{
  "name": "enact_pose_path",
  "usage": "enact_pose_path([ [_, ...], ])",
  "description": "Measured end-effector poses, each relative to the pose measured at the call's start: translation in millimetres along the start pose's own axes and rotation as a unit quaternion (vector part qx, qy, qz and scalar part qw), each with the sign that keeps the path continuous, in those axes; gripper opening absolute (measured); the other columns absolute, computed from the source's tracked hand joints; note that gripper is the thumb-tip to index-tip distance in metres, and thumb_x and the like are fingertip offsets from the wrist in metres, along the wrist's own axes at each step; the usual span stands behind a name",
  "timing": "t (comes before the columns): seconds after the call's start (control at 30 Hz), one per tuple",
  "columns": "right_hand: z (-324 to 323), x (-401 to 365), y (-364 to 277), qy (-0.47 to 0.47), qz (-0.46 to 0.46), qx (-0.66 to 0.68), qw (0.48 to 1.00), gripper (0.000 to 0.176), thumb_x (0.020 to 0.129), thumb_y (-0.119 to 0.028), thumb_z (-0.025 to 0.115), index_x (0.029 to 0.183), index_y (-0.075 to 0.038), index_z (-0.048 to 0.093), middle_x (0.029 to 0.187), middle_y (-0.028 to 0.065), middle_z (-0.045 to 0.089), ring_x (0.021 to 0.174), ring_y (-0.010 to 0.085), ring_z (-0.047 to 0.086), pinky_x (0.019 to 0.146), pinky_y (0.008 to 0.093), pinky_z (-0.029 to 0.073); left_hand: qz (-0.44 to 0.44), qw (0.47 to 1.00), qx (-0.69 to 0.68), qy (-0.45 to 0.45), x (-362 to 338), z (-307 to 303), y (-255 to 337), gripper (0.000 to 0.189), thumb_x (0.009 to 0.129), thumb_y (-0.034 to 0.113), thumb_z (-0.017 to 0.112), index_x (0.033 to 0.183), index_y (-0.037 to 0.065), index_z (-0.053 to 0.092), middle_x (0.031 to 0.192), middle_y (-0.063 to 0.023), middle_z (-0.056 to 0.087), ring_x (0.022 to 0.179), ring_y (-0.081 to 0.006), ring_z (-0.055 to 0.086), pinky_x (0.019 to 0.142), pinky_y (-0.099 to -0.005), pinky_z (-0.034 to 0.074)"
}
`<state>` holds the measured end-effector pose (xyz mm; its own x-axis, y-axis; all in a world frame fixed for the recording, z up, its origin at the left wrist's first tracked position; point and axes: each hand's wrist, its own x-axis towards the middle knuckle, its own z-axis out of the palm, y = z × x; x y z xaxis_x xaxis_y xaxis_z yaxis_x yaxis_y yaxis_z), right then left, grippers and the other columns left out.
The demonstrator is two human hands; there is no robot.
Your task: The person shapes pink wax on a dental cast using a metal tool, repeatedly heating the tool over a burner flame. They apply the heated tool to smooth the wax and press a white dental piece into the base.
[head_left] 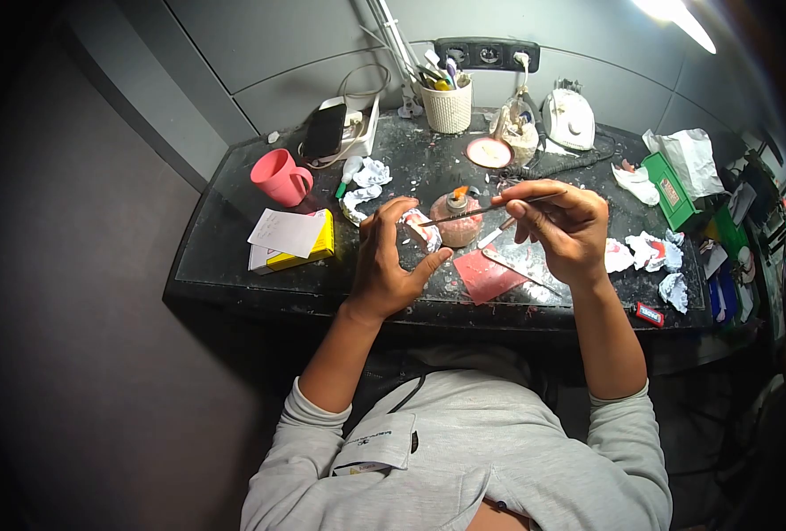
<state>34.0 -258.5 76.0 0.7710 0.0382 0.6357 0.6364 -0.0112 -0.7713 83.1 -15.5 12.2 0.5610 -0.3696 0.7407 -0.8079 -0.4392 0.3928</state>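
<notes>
My left hand [389,270] is closed round a white cast with red wax [421,232], its thumb stretched to the right. In my right hand [570,226] is a thin dark metal tool [474,214], pinched between thumb and fingers, its tip reaching left to the cast. Behind and below the tool stands a glass burner [458,228] with an orange flame [460,192] at its top. A pink wax sheet [489,276] lies on the desk between my hands, with a light-handled knife [508,265] across its corner.
A pink mug [281,177] and a yellow box [318,241] under paper stand at the left. Behind are a phone [324,132], a white tool cup [447,104] and a white device [568,119]. Several casts [650,252] and a green box [672,194] are at the right.
</notes>
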Motion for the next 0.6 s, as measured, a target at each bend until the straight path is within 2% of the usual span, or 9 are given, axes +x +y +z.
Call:
enact_pose_path([
  [0.3, 1.6, 0.4, -0.1, 0.002, -0.015, -0.025, 1.000, 0.012, 0.090, 0.000, 0.070, 0.100, 0.005, 0.072, 0.089, 0.0117, 0.075, 0.074, 0.0105, 0.070, 0.056, 0.0213, 0.055, -0.013, 1.000, 0.015, 0.021, -0.3, 0.4, 0.2, 0.070, 0.073, 0.025, 0.087, 0.127, 0.002, 0.049, 0.123, -0.0155, 0.057, 0.109, -0.0314, 0.055, 0.096, -0.0403, 0.044],
  [0.6, 2.2, -0.3, 1.1, 0.013, -0.018, -0.030, 0.999, 0.011, 0.090, -0.001, 0.070, 0.098, 0.006, 0.072, 0.086, 0.0109, 0.075, 0.070, 0.0097, 0.069, 0.055, 0.0213, 0.057, -0.016, 0.999, 0.020, 0.031, -0.4, 1.4, -0.5, 0.070, 0.072, 0.025, 0.087, 0.126, 0.002, 0.050, 0.119, -0.0152, 0.059, 0.107, -0.0315, 0.055, 0.094, -0.0402, 0.044],
])
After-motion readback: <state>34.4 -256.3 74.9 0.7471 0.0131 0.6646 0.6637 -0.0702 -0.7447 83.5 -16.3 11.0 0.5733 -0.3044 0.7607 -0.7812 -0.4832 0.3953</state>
